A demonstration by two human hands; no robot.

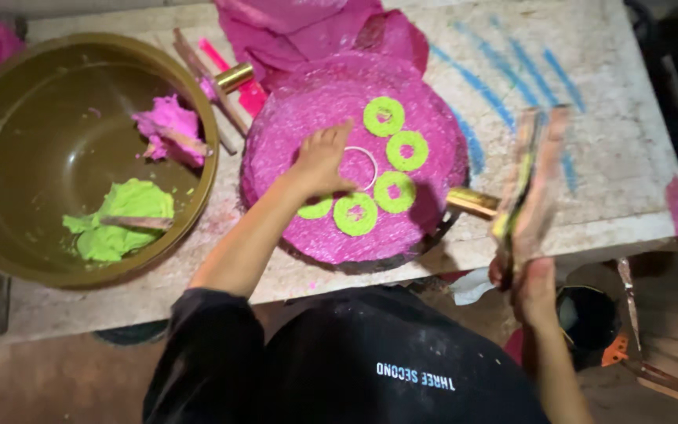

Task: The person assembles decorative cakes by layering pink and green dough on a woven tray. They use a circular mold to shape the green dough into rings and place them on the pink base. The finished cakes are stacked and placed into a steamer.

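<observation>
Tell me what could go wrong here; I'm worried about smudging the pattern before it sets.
The left hand rests on the pink disc beside the green rings; a slip could smear or shift them. The thin white ring by the fingers could dent the soft surface if pressed unevenly. The stained flat tool in the right hand may drip green paste.

Your pink disc (433, 149) lies flat, textured, with green rings (384, 116) arced round a thin white hoop (370, 161). Your streaked flat sticks (531, 169) stand upright, blurred, right of it.
</observation>
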